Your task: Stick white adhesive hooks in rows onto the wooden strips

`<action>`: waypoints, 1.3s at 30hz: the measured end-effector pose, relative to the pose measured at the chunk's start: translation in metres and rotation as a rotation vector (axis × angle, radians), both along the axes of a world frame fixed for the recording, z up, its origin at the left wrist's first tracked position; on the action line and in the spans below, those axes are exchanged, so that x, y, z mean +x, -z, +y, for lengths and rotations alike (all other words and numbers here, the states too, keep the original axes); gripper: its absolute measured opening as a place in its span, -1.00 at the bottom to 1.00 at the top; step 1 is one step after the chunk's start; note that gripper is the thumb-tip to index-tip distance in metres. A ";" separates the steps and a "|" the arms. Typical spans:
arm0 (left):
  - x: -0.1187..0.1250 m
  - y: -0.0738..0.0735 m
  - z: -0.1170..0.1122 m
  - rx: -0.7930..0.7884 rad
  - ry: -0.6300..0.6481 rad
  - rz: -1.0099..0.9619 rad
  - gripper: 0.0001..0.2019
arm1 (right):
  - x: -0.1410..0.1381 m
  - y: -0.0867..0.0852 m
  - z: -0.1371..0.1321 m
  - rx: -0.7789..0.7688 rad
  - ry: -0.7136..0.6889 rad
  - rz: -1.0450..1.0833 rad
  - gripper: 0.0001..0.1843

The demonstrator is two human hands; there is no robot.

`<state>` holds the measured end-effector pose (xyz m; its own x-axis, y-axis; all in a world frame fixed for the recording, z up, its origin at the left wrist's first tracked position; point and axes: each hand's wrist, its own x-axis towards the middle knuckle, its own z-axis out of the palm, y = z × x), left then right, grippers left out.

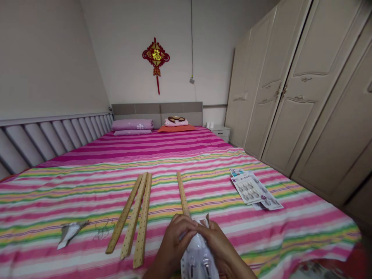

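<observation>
open striped cloth [270, 240] runs right of the hands to its edge. left hand [177, 236] and right hand [217, 237] grip one plastic pack [198, 248] between them; one wooden strip [182, 192] lies ahead, three more strips [135, 217] leftward, at least two cards [248, 190] ahead-right.

Wooden strips [144, 221] and packs [247, 190] on striped bed [209, 186]

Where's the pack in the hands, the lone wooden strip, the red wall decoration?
Pack [198, 247]: head view, clear plastic part.
Lone wooden strip [182, 193]: head view, middle of visible part.
Red wall decoration [156, 55]: head view, gold centre.
</observation>
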<state>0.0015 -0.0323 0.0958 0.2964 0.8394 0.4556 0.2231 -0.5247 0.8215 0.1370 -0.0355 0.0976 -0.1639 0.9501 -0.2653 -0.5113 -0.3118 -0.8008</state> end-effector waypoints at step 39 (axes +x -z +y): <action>0.009 0.016 0.002 -0.377 -0.373 -0.295 -0.79 | -0.005 0.021 -0.001 0.343 0.000 -0.326 -0.73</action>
<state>0.0105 -0.0302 0.0797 -0.1428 0.9819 0.1244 0.0706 -0.1153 0.9908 0.1315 -0.0363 0.0763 -0.1238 0.9920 0.0262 -0.2165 -0.0012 -0.9763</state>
